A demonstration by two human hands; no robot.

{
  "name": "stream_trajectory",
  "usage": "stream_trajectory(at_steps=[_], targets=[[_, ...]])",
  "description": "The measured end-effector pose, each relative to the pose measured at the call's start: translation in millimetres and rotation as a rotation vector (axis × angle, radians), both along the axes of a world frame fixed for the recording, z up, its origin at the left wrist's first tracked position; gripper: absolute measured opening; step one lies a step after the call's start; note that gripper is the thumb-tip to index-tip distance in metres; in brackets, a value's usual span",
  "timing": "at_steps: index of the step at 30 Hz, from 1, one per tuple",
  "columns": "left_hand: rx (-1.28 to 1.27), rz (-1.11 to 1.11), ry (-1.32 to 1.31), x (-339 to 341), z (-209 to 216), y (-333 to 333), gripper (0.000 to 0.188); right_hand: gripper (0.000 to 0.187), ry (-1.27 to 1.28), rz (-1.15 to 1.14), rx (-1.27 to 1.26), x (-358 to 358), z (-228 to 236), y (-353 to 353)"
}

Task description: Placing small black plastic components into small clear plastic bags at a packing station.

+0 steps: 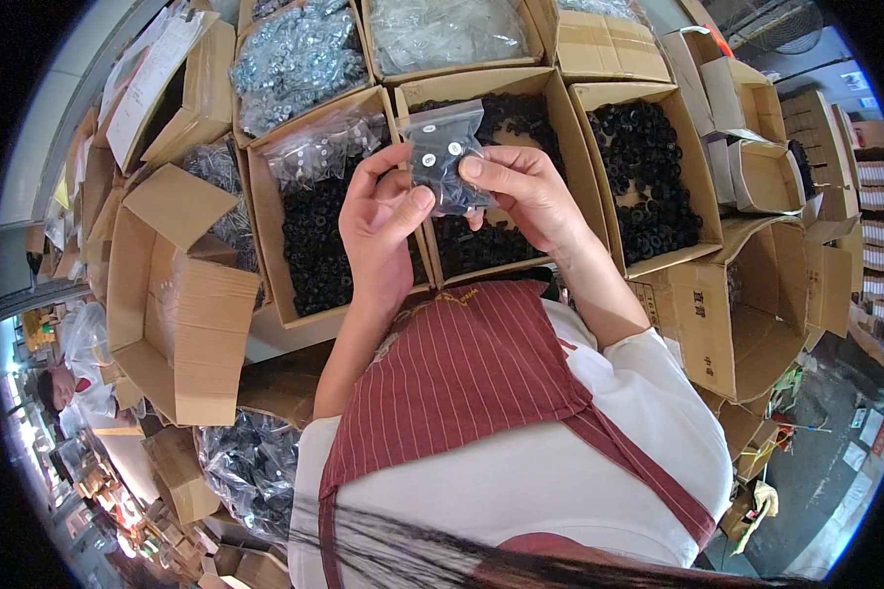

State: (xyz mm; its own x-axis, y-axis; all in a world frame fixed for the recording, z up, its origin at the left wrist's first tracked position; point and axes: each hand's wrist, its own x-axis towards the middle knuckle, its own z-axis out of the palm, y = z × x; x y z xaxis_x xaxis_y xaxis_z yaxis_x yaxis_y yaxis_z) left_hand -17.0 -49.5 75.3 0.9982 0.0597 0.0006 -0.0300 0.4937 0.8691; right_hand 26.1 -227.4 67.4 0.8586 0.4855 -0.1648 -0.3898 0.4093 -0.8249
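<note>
A small transparent zip bag with black parts and a few small white round labels is held up in front of me. My left hand grips its left edge between thumb and fingers. At its right edge my right hand pinches the bag, thumb on the front face. Beneath the hands stands a cardboard box of black parts. To the left is another box with black ring-like pieces and several filled small bags on top. The right-hand box holds more black rings.
Farther back are boxes with bagged metallic parts and transparent bags. Open cardboard boxes stand at the left and right. A large plastic bag lies low on the left. Another person is at the far left.
</note>
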Motion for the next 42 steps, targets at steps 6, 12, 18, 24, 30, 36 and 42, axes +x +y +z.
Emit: stream_trajectory(at_steps=[6, 12, 18, 24, 30, 36, 42], targets=[[-0.006, 0.033, -0.01, 1, -5, 2, 0.047, 0.033, -0.024, 0.043, 0.007, -3, 7, 0], [-0.019, 0.039, 0.016, 0, -1, 1, 0.045, 0.032, -0.037, 0.102, 0.024, -1, 5, -4], [-0.051, 0.046, 0.039, -2, 1, -1, 0.042, 0.03, 0.013, 0.089, 0.105, -1, 5, -4], [-0.102, 0.005, 0.064, -2, 2, 0, 0.039, 0.03, 0.04, 0.087, 0.153, -1, 2, -3], [-0.15, -0.04, 0.085, -3, 0, -1, 0.037, 0.03, 0.152, 0.12, 0.275, -2, -5, -2], [-0.149, 0.017, 0.088, -2, -1, -2, 0.033, 0.028, 0.17, 0.086, 0.28, -2, -2, 2], [0.012, 0.085, -0.03, -1, -3, 3, 0.034, 0.033, 0.116, 0.113, 0.225, -3, 5, 2]])
